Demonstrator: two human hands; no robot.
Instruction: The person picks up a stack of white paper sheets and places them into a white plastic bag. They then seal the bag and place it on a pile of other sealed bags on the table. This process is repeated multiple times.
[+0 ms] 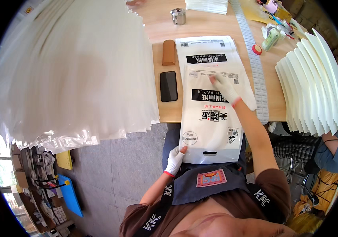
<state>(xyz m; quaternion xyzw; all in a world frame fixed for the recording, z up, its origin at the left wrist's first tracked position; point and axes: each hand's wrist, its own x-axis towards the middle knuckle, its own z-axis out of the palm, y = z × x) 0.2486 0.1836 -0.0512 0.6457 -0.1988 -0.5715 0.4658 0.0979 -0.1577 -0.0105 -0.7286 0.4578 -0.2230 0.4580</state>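
Head-worn fisheye, left of a side-by-side pair, looking steeply down.
It sits close above the wearer's apron-clad torso [190, 195] at six o'clock, near enough to frame both sets of fingers [213, 80], and faces across the worktop [208, 25] toward twelve, with floor [109, 189] at seven.

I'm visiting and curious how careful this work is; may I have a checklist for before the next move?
1. Left hand grips the front bag: ok, at its near left edge.
2. Right hand pressing the bag: cannot tell, blurred over its far part.
3. Bag wholly on the table: not ok, near end overhangs.
4. Phone clear of the bag: ok, apart to its left.
5. Cup upright: ok.
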